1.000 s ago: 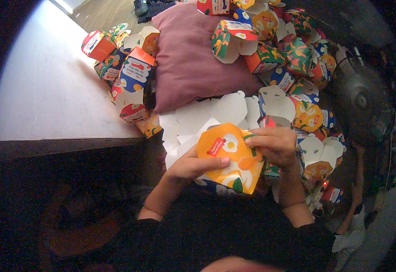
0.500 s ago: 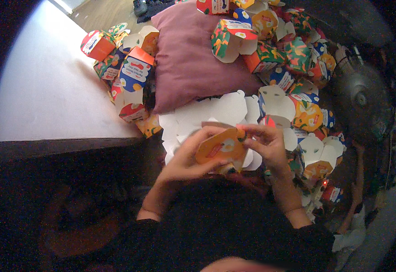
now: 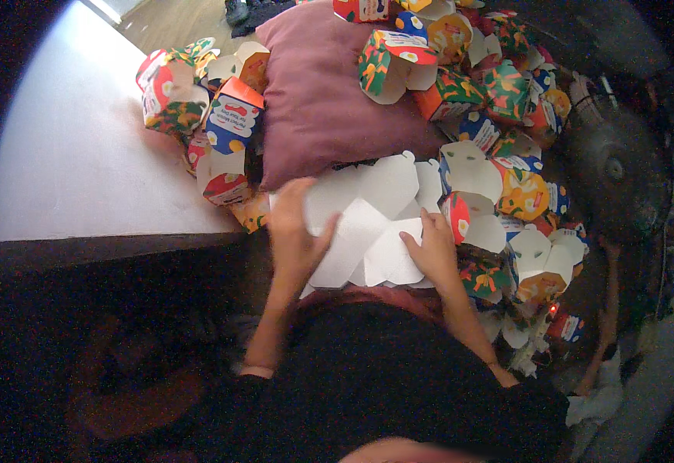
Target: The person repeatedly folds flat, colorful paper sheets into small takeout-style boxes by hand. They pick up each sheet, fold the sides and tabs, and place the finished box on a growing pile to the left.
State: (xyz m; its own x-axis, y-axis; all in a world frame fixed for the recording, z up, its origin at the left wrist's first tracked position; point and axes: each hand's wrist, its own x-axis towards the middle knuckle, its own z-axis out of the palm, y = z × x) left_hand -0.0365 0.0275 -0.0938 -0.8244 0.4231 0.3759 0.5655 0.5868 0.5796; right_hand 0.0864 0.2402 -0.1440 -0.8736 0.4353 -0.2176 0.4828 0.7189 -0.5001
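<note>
"What's off at your far left?"

"A white tabletop (image 3: 106, 170) with a dark edge, and beside it a cluster of colourful folded boxes (image 3: 234, 116). Next comes a mauve cushion (image 3: 341, 92), beyond my hands."

"And your left hand?"

"My left hand (image 3: 294, 231) is raised at the left side of the white card blanks (image 3: 356, 235). The wrist is fairly straight, the fingers point away from me, and the thumb stands out to the right, over the card. It's blurred, but thumb and fingers are spread well apart with nothing clasped between them."

"Where are the blanks exactly?"

"Between my two hands, just in front of my black top (image 3: 399, 363). They overlap, white faces up, one set slantwise across the others."

"How is your right hand placed?"

"My right hand (image 3: 437, 255) leans inward from the right, fingers pointing away from me, thumb angled left onto a white panel near its edge. Finger and thumb are parted there; whether they pinch the card I can't tell."

"Anything further right?"

"A heap of printed boxes (image 3: 524, 193), some with open flaps showing white insides, and past them a dark round object (image 3: 615, 166) in shadow."
</note>
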